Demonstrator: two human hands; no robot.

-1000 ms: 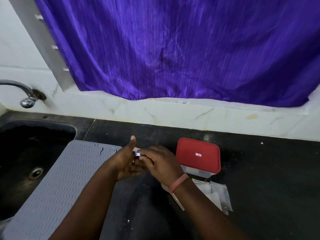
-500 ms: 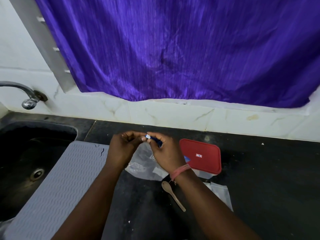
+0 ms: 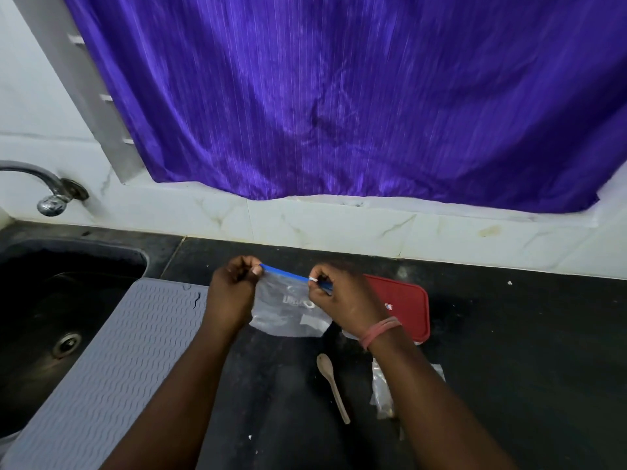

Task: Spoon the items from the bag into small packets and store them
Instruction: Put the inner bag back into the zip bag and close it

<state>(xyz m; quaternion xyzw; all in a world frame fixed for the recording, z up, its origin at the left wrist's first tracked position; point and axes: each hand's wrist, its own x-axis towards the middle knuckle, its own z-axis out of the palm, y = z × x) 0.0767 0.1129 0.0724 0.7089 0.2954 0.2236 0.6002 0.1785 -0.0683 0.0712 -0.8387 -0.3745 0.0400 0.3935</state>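
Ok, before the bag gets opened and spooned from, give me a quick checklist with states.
1. Bag held at both ends of its blue zip strip: ok, left hand and right hand pinch it.
2. Slider position: at the right fingers; open or sealed, cannot tell.
3. Spoon within reach: ok, lying free on the counter.
4. Packets ready: ok, beside the spoon, partly hidden by the right forearm.
5. Box ready for storing: not ok, red lid on.
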